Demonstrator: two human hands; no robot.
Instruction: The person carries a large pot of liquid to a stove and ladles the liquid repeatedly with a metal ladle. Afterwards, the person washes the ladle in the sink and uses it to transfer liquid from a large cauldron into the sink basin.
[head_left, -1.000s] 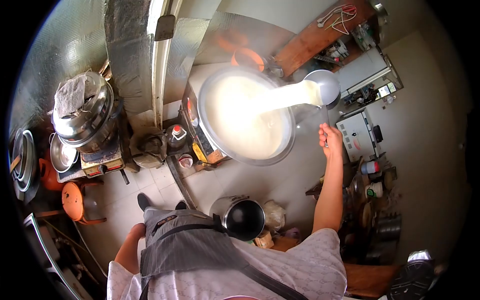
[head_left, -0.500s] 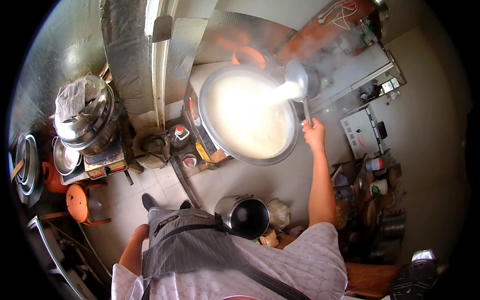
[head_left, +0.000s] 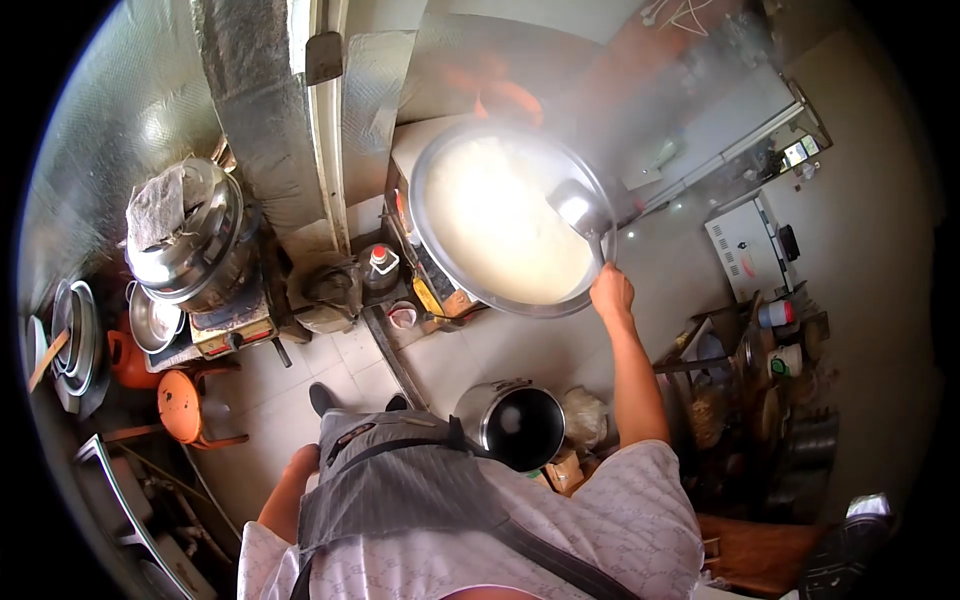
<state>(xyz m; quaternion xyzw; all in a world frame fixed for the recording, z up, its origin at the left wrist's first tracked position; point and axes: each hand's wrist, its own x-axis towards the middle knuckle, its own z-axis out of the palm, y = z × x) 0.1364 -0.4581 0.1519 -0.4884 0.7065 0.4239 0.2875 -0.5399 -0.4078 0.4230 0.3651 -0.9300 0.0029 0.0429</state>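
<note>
My right hand [head_left: 612, 292] is closed around the handle of a metal ladle [head_left: 578, 208]. The ladle's bowl is over the right part of a wide metal basin [head_left: 445, 262], at the surface of a pale, creamy liquid [head_left: 500, 215]. Bright glare covers the middle of the liquid, and steam rises at the upper right. My left hand [head_left: 305, 460] hangs low beside the grey apron [head_left: 400, 490]; its fingers are hidden.
A lidded steel pot [head_left: 190, 250] stands on a stove [head_left: 232, 330] at the left. Below the basin is an open steel pot [head_left: 522, 428]. An orange stool [head_left: 180, 405], a red-capped bottle [head_left: 380, 265] and a cluttered rack [head_left: 760, 390] are around.
The ladle has come from beyond the basin's right rim to the liquid's surface, and the stream pouring from it is gone. My right hand has moved left and down with it.
</note>
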